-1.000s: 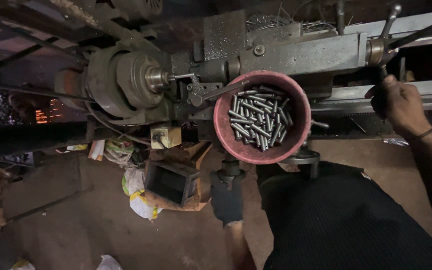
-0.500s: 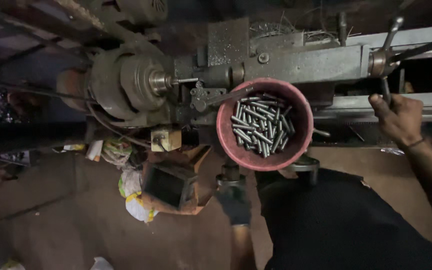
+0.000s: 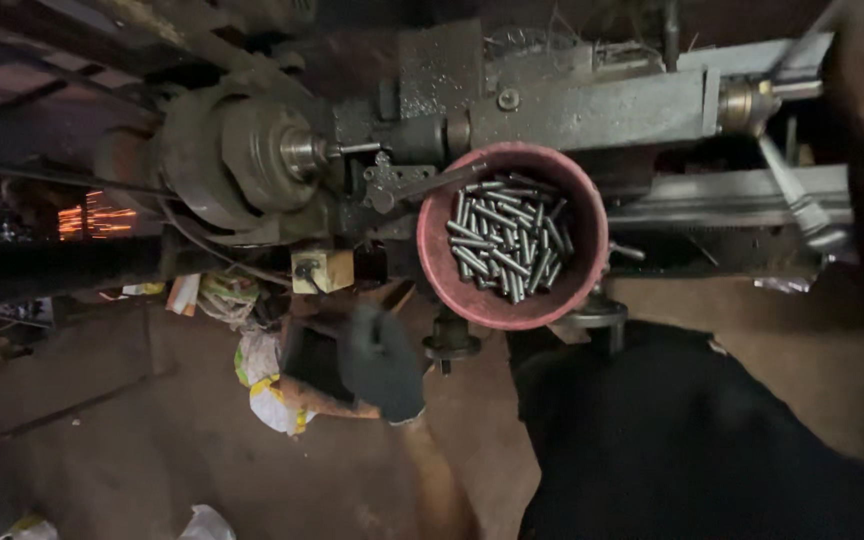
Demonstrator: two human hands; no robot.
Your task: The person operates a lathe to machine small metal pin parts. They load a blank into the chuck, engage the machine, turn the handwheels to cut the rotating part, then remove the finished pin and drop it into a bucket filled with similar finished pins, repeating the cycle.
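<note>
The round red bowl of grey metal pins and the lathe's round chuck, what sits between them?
In the head view, a dark tool post with a slanted bar sits between the red bowl and the chuck.

Packaging seen on the floor at 7–8 o'clock from the frame centre, below the machine. Crumpled plastic bag [image 3: 267,385], white with yellow and green patches, lies against a dark box-shaped object. At its 11 o'clock, a second crumpled wrapper [image 3: 224,295], pale with green and reddish print. Just at that one's 9 o'clock, a flat orange-and-white packet [image 3: 183,294]. White crumpled bag [image 3: 207,523] at the bottom edge, 7 o'clock. No signs or screens visible.
</note>
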